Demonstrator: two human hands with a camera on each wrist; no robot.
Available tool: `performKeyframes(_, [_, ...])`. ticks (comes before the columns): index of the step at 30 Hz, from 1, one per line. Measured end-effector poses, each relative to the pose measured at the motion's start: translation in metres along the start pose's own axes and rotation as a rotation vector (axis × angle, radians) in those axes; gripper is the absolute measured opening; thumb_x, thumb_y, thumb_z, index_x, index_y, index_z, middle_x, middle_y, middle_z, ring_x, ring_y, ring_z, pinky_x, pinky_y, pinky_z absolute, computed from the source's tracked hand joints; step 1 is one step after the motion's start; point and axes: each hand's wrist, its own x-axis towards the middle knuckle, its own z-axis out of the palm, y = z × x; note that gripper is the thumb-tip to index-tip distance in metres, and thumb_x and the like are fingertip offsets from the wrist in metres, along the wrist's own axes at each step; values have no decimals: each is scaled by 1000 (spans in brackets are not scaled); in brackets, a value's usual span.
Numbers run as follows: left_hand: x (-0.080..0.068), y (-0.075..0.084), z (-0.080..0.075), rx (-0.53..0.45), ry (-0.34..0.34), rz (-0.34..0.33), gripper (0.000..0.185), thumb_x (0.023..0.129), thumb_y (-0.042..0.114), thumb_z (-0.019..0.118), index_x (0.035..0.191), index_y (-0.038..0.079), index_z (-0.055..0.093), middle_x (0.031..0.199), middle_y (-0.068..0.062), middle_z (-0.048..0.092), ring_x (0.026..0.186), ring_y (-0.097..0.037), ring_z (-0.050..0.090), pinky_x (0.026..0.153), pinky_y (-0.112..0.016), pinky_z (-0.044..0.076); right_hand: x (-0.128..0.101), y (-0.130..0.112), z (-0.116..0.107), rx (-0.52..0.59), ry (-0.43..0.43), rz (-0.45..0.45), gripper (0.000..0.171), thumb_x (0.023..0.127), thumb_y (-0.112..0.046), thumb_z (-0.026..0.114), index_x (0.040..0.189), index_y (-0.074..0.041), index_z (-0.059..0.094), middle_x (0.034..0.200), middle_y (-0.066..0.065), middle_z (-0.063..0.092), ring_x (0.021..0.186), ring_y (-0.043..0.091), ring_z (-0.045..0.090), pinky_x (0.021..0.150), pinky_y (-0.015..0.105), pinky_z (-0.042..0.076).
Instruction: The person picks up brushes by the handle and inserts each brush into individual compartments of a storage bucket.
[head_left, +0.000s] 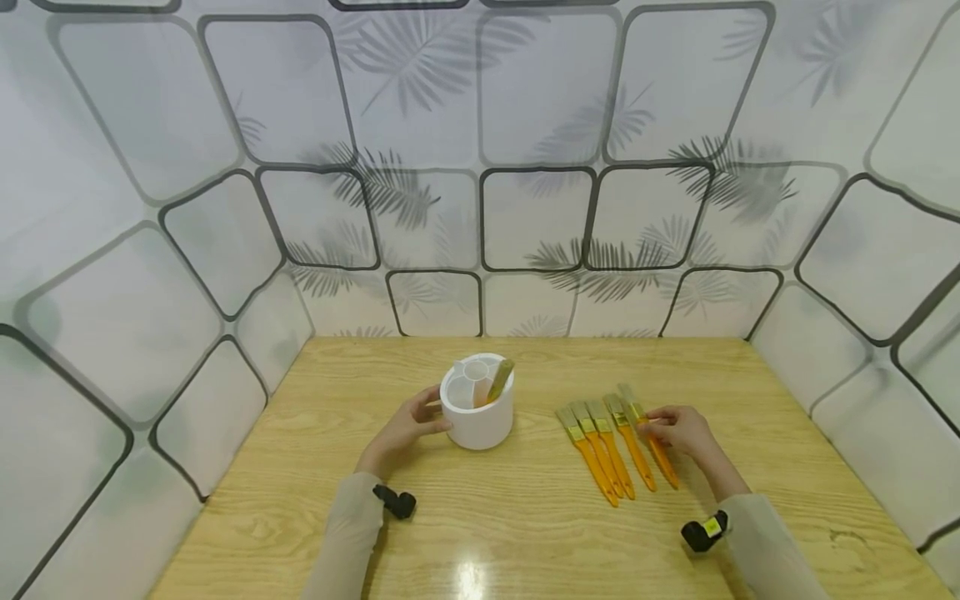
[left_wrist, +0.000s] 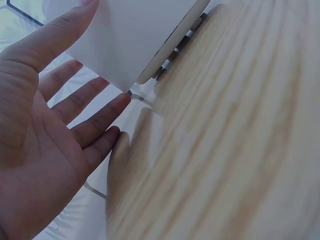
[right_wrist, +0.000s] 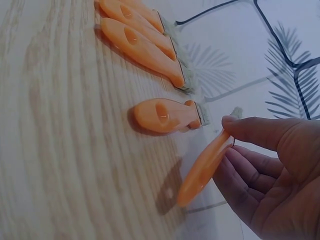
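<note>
A white round brush holder (head_left: 480, 421) stands on the wooden table (head_left: 525, 533), with one brush (head_left: 499, 379) leaning inside it. My left hand (head_left: 427, 412) lies against its left side; in the left wrist view the fingers (left_wrist: 85, 102) are straight beside the holder's wall (left_wrist: 135, 35). Several orange-handled flat brushes (head_left: 600, 450) lie in a row to the right. My right hand (head_left: 651, 423) pinches the rightmost brush (head_left: 666, 465). The right wrist view shows that brush (right_wrist: 202, 170) between thumb and fingers (right_wrist: 250, 165), tilted, its handle end off the wood.
Patterned white walls close in the table on the left, back and right. Bare wood (head_left: 787, 392) lies right of the brushes and in front of both hands. Other brush handles (right_wrist: 160, 116) lie just left of the pinched one.
</note>
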Motion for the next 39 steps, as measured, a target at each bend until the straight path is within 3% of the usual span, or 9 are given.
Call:
performKeyframes(11, [-11, 25, 4, 21, -40, -2, 70, 83, 15, 70, 143, 16, 34, 145, -10, 36, 131, -33, 37, 107, -47, 34, 2, 0, -2, 96, -25, -20, 51, 86, -22, 67, 120, 13, 52, 95, 18, 66, 76, 19, 66, 68, 33, 58])
performKeyframes(15, [-9, 24, 3, 24, -42, 1, 70, 83, 14, 70, 144, 16, 34, 146, -10, 36, 132, -34, 36, 107, -48, 34, 3, -3, -2, 128, -30, -24, 53, 87, -23, 67, 123, 13, 50, 98, 19, 65, 78, 18, 66, 69, 33, 58])
performKeyframes(23, [2, 1, -2, 0, -22, 3, 70, 83, 14, 70, 143, 20, 35, 145, -8, 37, 131, -32, 37, 107, -48, 33, 5, -10, -4, 186, -29, -10, 58, 87, -26, 67, 126, 11, 47, 99, 17, 65, 77, 14, 65, 71, 33, 58])
performKeyframes(39, [1, 0, -1, 26, -14, -2, 71, 81, 19, 73, 141, 24, 37, 144, -3, 39, 130, -29, 40, 106, -46, 36, 11, -15, 2, 252, 8, -18, 54, 87, -24, 66, 126, 8, 48, 91, 3, 65, 75, 6, 63, 71, 29, 57])
